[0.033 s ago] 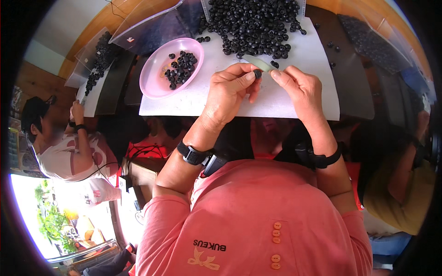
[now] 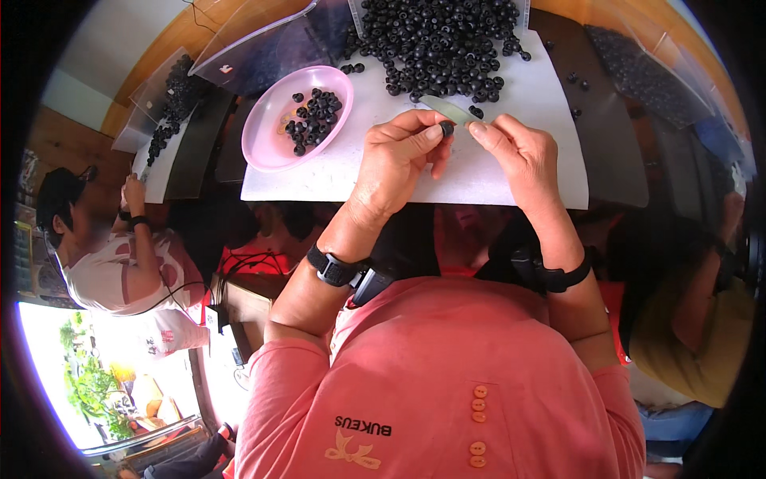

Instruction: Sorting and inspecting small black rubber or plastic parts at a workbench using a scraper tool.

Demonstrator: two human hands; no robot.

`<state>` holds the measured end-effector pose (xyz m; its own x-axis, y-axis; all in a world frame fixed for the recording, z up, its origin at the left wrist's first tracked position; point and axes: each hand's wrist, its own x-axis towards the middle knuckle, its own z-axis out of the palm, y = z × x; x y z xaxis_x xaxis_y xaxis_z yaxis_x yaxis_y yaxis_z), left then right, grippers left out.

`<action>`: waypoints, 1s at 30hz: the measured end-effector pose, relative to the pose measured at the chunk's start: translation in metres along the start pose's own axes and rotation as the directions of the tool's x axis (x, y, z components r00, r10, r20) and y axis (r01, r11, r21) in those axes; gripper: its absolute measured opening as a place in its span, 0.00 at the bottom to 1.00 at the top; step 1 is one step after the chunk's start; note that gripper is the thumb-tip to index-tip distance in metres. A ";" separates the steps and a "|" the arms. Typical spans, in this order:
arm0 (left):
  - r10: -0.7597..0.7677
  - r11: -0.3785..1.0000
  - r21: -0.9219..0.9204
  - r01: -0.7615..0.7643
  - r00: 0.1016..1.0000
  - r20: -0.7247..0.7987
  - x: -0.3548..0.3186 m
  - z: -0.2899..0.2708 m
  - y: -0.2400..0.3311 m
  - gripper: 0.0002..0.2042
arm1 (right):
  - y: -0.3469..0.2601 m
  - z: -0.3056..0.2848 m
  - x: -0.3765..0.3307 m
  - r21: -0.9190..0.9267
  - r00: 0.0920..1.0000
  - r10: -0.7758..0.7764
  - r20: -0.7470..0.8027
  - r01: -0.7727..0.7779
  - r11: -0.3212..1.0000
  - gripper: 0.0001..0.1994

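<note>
Over the white work sheet (image 2: pixel 511 172), the person's left hand (image 2: pixel 396 160) pinches a small black round bead-like piece (image 2: pixel 447 128) between thumb and fingertips, closed tight on it. The right hand (image 2: pixel 519 152) sits just beside it, fingers curled around the end of a thin pale translucent strip (image 2: pixel 448 109) that points up toward the heap; how firmly it is gripped I cannot tell. The little piece sits right between the two hands, above the sheet's middle. Beyond the hands lies a big heap of the same small black round pieces (image 2: pixel 439 40). To the left stands a shallow pink plastic bowl (image 2: pixel 271 148) holding a small cluster of them. Both wrists wear black bands (image 2: pixel 335 267). At the far left, another person in a white shirt (image 2: pixel 112 271) works at a separate sheet.
</note>
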<state>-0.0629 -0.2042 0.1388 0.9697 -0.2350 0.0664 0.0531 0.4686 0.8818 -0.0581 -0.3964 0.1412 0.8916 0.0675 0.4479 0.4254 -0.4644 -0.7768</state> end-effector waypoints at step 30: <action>0.098 0.988 0.118 -0.102 0.994 0.040 0.005 -0.013 -0.014 0.17 | 0.015 0.011 -0.001 -0.145 0.976 -0.206 -0.071 0.194 0.970 0.21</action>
<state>-0.0561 -0.2013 0.1204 0.9600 -0.2217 0.1709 -0.0743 0.3868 0.9192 -0.0513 -0.3939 0.1241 0.7716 0.0992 0.6284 0.5633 -0.5655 -0.6024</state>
